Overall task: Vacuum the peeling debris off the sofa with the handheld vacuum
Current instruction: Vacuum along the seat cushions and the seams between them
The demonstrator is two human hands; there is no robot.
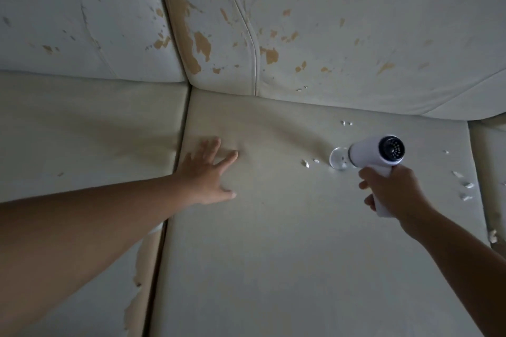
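The right hand point(391, 191) is grasping the white plastic handheld vacuum point(383, 153), nozzle aiming left at nearby pale peeling flakes point(305, 163); the left hand point(205, 172) is lying flat, released.

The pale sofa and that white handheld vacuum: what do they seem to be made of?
The pale grey-white sofa: probably faux leather, a smooth matte skin peeling off tan backing. The white handheld vacuum: likely glossy moulded plastic, smooth-shelled; its round nozzle looks like clear plastic.

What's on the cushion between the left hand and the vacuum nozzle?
Head view: bare seat cushion from the left hand until two pale flakes just beside the vacuum nozzle.
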